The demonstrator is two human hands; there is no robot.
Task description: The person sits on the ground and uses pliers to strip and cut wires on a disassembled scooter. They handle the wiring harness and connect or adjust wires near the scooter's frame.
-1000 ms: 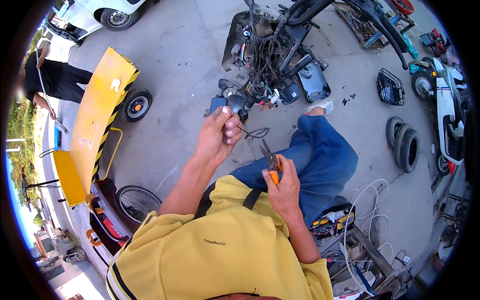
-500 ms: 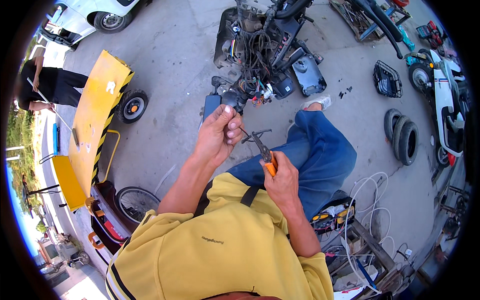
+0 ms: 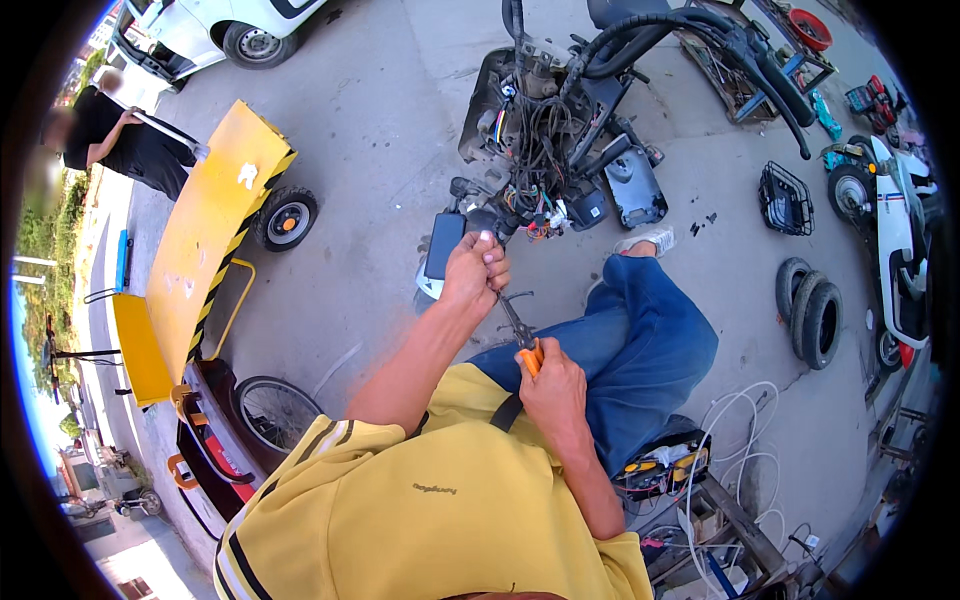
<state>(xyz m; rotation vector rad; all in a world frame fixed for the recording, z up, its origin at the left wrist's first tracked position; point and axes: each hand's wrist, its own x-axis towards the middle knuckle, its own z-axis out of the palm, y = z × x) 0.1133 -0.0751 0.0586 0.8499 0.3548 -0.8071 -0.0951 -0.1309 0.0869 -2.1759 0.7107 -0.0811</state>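
Observation:
My right hand (image 3: 553, 385) grips a pair of pliers (image 3: 530, 358) by the orange handles. The dark jaws point up and away, toward my other hand. A thin dark wire (image 3: 516, 296) sits at the jaw tips, its short ends sticking out sideways. Closed fingers of my left hand (image 3: 477, 270) pinch this wire just beyond the jaws; the held part is hidden. Past my hands stands a stripped scooter front (image 3: 545, 140), with a bundle of exposed cables (image 3: 545, 205) hanging at its near side. A dark flat panel (image 3: 445, 245) lies just left of my left hand.
A yellow ramp trailer (image 3: 215, 240) stands at left, a person (image 3: 125, 140) holding a long handle behind it. To the right are stacked tyres (image 3: 822, 325), a black basket (image 3: 786, 198) and a white scooter (image 3: 900, 240). White tubing (image 3: 740, 400) loops by a cluttered tool bench at lower right.
My left hand has come nearer the plier jaws, shortening the visible wire between them. The pliers stay in my right hand. The person at left has raised the long handle.

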